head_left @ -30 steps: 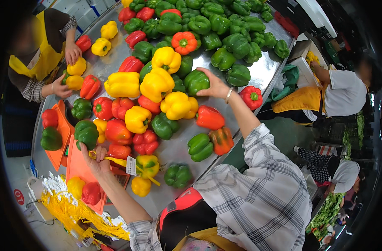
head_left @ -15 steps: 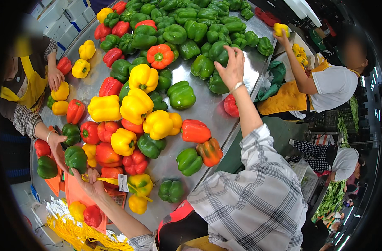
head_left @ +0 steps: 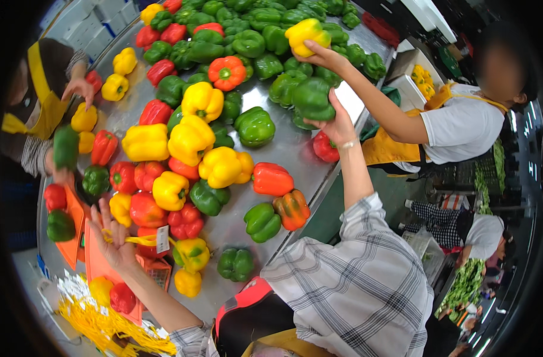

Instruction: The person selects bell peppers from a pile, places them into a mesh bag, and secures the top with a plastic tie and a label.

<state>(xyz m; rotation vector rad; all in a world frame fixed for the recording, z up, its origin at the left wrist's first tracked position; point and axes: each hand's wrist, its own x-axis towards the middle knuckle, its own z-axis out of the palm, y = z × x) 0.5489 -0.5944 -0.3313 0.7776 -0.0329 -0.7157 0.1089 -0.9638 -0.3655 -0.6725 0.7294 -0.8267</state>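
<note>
A large green bell pepper (head_left: 313, 99) is gripped in my right hand (head_left: 340, 123), just above the near right of the green pile. My left hand (head_left: 118, 245) is over the near left of the table, fingers spread, palm showing. It carries a yellow strap (head_left: 142, 240) with a white tag (head_left: 162, 238), caught at the fingers. The strap trails toward a yellow-green pepper (head_left: 192, 254). Past my left fingertips, a co-worker's hand (head_left: 58, 174) is at a blurred green pepper (head_left: 66, 147). On the right, another co-worker's hand (head_left: 324, 58) holds a yellow pepper (head_left: 308, 35).
A metal table (head_left: 248, 178) carries red, yellow and green peppers, with a green heap (head_left: 248, 43) at the far side. Orange trays (head_left: 99, 262) and a bundle of yellow tagged straps (head_left: 105, 324) lie at the near left. A white box (head_left: 400, 89) stands beyond the right edge.
My right hand now grips a green pepper from the pile. My left fingers have spread, and the green pepper beside them has moved away with the left co-worker. The right co-worker's yellow pepper has come over the table.
</note>
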